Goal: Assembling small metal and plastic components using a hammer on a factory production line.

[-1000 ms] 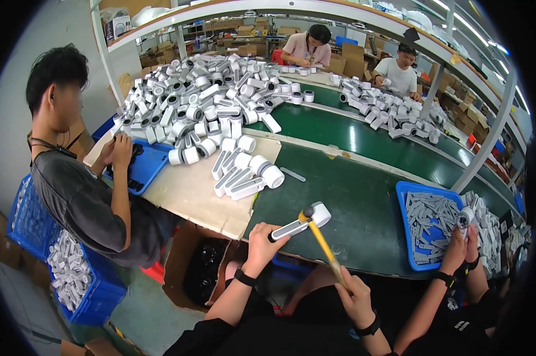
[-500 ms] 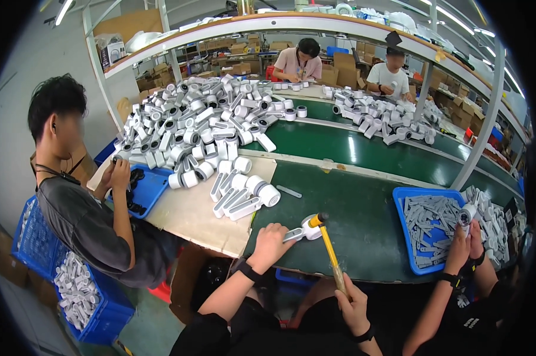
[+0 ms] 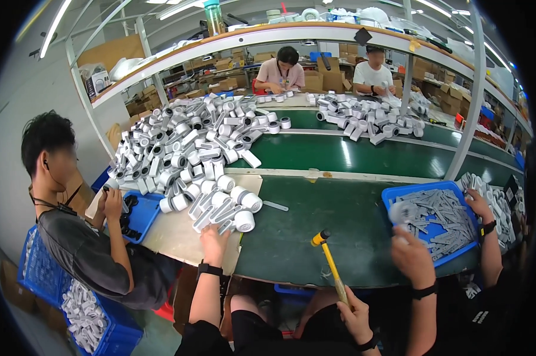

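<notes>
My left hand point(image 3: 213, 246) is at the near end of a group of white handheld devices with round heads and slim grey-faced handles. Its fingers are closed around the handle of the nearest device point(image 3: 244, 221), which lies on the tan board point(image 3: 179, 240). In my right hand point(image 3: 355, 314) is a hammer point(image 3: 330, 258), gripped low on its wooden handle. Its yellow and black head stands over the green work surface point(image 3: 286, 255), apart from any device. A loose grey strip point(image 3: 276, 206) lies on the green surface beyond my hands.
A large heap of white devices point(image 3: 185, 139) covers the far left. At right, a blue tray point(image 3: 389, 193) holds grey strips; a co-worker's blurred hand point(image 3: 413, 258) lifts a device beside it. Another person point(image 3: 84, 237) works at left by a blue tray point(image 3: 152, 216) of black parts.
My left hand has moved left with the device from the green surface to the group on the board. The hammer stays in my right hand. The co-worker's hand at right has moved left.
</notes>
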`<state>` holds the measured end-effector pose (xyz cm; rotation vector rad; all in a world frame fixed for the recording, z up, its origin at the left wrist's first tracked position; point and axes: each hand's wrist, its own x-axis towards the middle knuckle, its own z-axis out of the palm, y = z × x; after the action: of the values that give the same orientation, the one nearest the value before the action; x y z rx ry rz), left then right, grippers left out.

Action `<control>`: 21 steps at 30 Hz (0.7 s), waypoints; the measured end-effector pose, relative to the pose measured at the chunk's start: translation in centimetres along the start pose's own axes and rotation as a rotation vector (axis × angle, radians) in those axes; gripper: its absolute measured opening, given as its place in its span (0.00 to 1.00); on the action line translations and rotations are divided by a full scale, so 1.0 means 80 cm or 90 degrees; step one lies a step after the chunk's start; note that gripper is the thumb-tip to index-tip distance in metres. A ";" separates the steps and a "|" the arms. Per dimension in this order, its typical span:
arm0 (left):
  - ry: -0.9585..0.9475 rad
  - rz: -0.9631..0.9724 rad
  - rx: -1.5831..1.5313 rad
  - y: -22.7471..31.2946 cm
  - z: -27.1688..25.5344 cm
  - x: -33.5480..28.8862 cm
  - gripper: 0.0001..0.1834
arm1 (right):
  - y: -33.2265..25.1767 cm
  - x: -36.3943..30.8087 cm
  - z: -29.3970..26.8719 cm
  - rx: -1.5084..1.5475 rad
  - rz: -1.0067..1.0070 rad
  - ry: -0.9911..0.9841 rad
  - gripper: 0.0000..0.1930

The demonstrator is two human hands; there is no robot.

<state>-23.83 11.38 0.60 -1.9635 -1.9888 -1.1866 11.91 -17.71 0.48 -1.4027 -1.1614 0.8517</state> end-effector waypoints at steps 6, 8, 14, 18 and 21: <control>-0.001 0.114 0.146 0.084 -0.005 -0.023 0.26 | -0.004 -0.012 0.004 0.114 0.027 -0.031 0.29; 0.000 0.242 0.017 0.139 -0.011 -0.044 0.26 | -0.002 -0.017 0.002 0.111 -0.007 -0.005 0.29; -0.319 0.429 -0.404 0.313 0.019 -0.140 0.20 | -0.021 -0.036 -0.029 0.072 -0.073 0.114 0.29; -0.411 0.508 -0.431 0.396 0.040 -0.192 0.25 | -0.029 -0.053 -0.049 0.105 -0.072 0.222 0.28; -0.445 0.586 -0.353 0.422 0.052 -0.226 0.30 | -0.030 -0.064 -0.060 0.125 -0.061 0.260 0.28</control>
<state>10.78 -5.46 2.32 -3.3214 -0.5771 -0.8799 14.59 -24.08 3.09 -1.2736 -0.8014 0.5600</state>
